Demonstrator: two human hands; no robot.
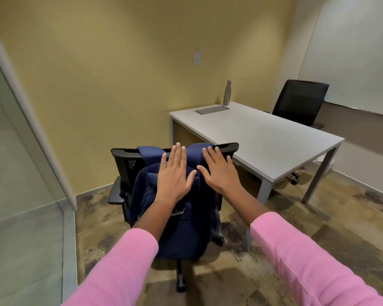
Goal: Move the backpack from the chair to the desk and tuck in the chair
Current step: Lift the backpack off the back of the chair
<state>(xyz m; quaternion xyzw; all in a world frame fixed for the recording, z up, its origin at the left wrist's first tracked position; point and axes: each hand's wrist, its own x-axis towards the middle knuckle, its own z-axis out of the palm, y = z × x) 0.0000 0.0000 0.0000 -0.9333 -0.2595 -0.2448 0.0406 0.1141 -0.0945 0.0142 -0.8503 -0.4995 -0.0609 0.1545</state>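
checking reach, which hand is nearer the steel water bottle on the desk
Right. The right hand hovers over the navy fabric backpack on the side toward the steel water bottle; the left hand is farther away.

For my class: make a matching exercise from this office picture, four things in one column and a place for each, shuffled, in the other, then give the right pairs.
Things
1. backpack
2. metal bottle
3. second black chair
4. flat grey panel

Places
A. behind the desk's far side
B. on the seat of the near chair, straps over its backrest
C. standing at the desk's far corner by the wall
D. lying flat in the desktop, just in front of the bottle

Pairs: 1-B, 2-C, 3-A, 4-D
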